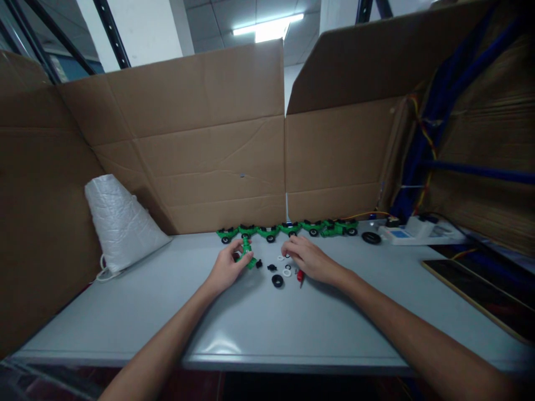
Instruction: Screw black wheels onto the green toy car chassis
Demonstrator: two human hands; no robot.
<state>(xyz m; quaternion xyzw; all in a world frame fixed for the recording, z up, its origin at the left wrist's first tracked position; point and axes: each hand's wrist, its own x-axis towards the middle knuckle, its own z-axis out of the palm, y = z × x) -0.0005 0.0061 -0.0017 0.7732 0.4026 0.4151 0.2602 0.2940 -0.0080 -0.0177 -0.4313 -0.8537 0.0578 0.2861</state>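
Here, one grey table (292, 323) carries one white bag (121, 223) at far left, at least six green toys (267, 232) in a far row, and, nearer the middle, one thick black ring (273, 280) and two white rings (287, 276). The left hand (228, 264) wraps thumb and fingers around one green toy piece (246, 249), left of the rings. The right hand (311, 260) curls its fingers beside one red tool (300, 275); I cannot tell whether they grip anything. Toward the near edge there is room for moving.
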